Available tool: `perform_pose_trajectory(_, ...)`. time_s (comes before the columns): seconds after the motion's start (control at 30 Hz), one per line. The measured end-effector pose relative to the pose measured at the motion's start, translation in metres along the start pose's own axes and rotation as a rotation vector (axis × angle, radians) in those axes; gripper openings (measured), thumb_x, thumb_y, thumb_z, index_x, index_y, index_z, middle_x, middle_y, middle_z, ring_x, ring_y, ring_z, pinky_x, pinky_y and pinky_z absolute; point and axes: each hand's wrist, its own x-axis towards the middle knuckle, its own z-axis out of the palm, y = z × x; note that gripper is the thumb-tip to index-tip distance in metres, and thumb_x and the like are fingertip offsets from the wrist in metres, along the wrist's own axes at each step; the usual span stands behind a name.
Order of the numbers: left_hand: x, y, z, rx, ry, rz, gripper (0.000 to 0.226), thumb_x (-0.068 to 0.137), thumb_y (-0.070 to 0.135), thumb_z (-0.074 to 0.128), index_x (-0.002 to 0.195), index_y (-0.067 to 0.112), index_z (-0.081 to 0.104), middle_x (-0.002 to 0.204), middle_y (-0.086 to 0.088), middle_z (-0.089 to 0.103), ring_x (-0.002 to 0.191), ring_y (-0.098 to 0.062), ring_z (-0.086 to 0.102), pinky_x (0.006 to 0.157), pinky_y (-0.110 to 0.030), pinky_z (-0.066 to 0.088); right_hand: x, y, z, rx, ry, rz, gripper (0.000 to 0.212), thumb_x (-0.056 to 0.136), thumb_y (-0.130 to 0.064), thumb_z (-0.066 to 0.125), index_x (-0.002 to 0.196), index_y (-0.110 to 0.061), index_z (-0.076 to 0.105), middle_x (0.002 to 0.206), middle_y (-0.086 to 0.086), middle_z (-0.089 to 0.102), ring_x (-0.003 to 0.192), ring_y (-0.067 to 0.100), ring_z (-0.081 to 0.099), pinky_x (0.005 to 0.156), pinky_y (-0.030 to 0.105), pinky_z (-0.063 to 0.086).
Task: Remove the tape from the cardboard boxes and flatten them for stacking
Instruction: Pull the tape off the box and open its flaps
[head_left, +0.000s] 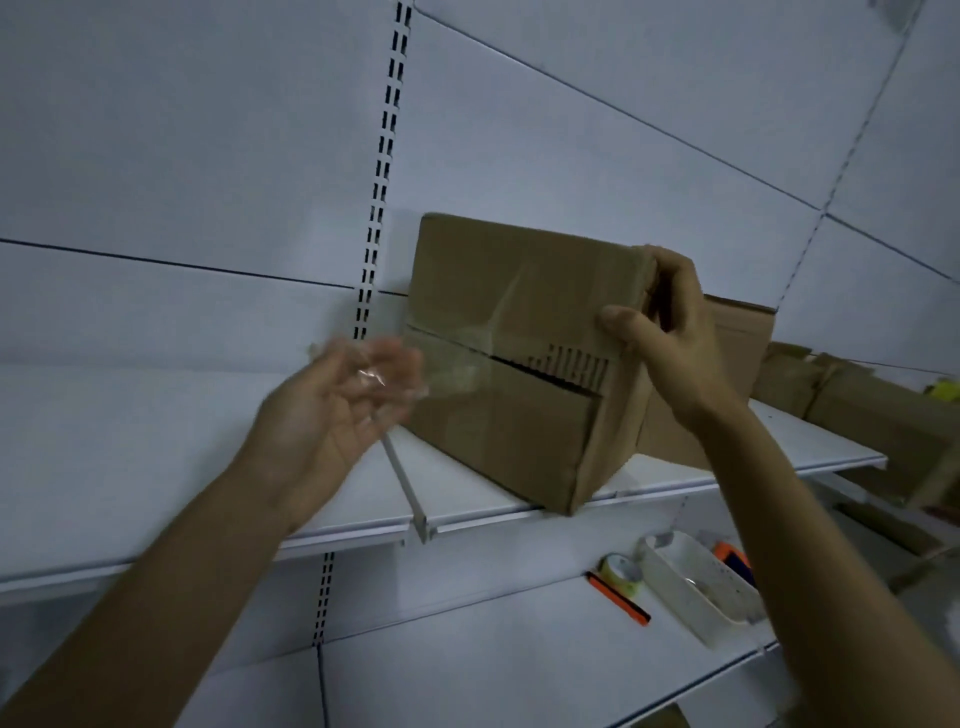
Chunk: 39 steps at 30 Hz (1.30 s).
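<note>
The box (519, 291) stood tilted on the shelf (156, 467), its upper right corner gripped by the right hand (670, 332), while the blurred left hand (337, 410), just left of it, held clear tape (447, 364) stretched leftward off the front seam.

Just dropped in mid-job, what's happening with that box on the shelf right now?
A person is peeling clear tape off a cardboard box that stands on a white shelf. The left-hand grip holds the strip, stretched away from the front seam, while the right-hand grip clasps the top right corner. The box is not yet flattened. Behind it lies more cardboard.
</note>
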Motion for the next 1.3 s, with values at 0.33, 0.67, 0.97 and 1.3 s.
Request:
perform_pose_trajectory(0.33, 0.018, -0.036, 0.078, 1.428, -0.091, 0.293, 0.032, 0.089, 0.05, 0.046, 0.112, 0.029, 0.052, 0.097, 0.011, 0.059, 0.088, -0.013, 0.057, 0.078, -0.035, 0.05, -0.046, 0.008, -0.047, 0.096, 0.191, 0.122, 0.076, 0.079, -0.035, 0.073, 0.141, -0.038, 0.03, 0.136, -0.018, 0.045, 0.129, 0.015, 0.045, 0.099, 0.037, 0.049)
perform_pose_trajectory(0.67, 0.015, -0.046, 0.126, 1.585, -0.218, 0.653, 0.056, 0.067, 0.05, 0.079, 0.107, 0.026, 0.046, 0.078, 0.014, 0.048, 0.07, -0.009, 0.053, 0.051, -0.019, 0.034, -0.024, -0.015, -0.01, -0.993, 0.395, -0.271, 0.046, 0.094, -0.033, 0.051, 0.134, -0.012, 0.05, 0.137, 0.008, 0.052, 0.136, 0.024, 0.038, 0.12, 0.04, 0.007)
perform_pose_trajectory(0.97, 0.034, 0.044, 0.032, 1.192, -0.192, 0.169, 0.047, 0.079, -0.004, 0.069, 0.111, 0.027, 0.056, 0.121, 0.003, 0.058, 0.11, -0.014, 0.056, 0.072, -0.018, 0.043, -0.028, 0.007, -0.023, -1.03, 0.559, -0.346, 0.04, 0.091, -0.034, 0.056, 0.12, -0.008, 0.059, 0.116, 0.01, 0.062, 0.114, 0.027, 0.054, 0.116, 0.041, 0.019)
perform_pose_trajectory(1.3, 0.059, 0.009, 0.148, 1.617, -0.22, 0.862, 0.031, 0.098, 0.035, 0.044, 0.12, 0.021, 0.059, 0.12, 0.001, 0.061, 0.111, -0.02, 0.053, 0.092, -0.033, 0.041, -0.047, 0.009, -0.023, -0.931, 0.624, -0.306, 0.069, 0.078, -0.063, 0.061, 0.118, -0.007, 0.057, 0.12, 0.014, 0.059, 0.115, 0.03, 0.051, 0.111, 0.047, 0.025)
